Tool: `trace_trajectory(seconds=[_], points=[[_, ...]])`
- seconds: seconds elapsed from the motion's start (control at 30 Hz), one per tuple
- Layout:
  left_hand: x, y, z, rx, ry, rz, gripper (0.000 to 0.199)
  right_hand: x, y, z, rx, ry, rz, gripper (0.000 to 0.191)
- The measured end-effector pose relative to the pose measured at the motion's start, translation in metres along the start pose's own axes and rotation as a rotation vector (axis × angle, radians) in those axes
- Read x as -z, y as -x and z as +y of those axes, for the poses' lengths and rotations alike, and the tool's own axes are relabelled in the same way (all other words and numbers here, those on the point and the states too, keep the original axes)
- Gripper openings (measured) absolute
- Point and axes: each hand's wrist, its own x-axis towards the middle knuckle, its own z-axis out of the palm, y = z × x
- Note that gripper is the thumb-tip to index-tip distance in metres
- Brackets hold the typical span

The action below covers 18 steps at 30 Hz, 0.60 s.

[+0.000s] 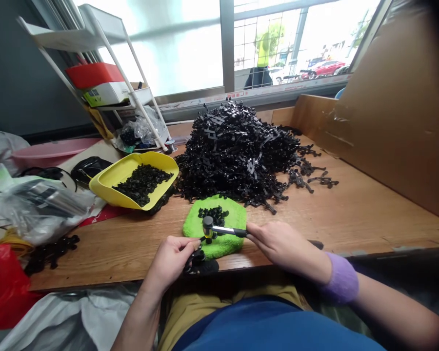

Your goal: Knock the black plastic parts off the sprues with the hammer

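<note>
My right hand (278, 242) is wrapped round the black handle of a small hammer (229, 231). The hammer's head, dark on top and yellow below, is over a green fluffy cloth (237, 214) at the table's front edge. Left of the head, my left hand (172, 258) pinches a black plastic part (197, 253) between thumb and fingers, its near end at the cloth. Whether the hammer touches the part cannot be told. Several small black pieces (215, 214) lie on the cloth behind the hammer.
Behind the cloth rises a large heap of black plastic parts (237, 151). A yellow scoop (106, 183) holding small black pieces stands to the left. Cardboard (398, 112) walls off the right side. A white shelf rack (139, 95) and plastic bags (40, 200) occupy the left.
</note>
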Motion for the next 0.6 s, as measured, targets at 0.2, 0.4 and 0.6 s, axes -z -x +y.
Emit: trace_trajectory(seconds=[0.2, 0.4, 0.6], points=[[0.004, 0.0, 0.007, -0.017, -0.044, -0.026, 0.038, 0.001, 0.0, -0.002, 0.006, -0.011, -0.008, 0.031], [0.003, -0.001, 0.004, -0.021, -0.057, -0.023, 0.035, -0.003, 0.0, -0.005, -0.025, 0.029, 0.026, 0.031], [0.008, 0.015, 0.002, -0.053, 0.076, -0.009, 0.027, -0.004, 0.005, 0.002, -0.042, -0.223, 0.012, 0.032]])
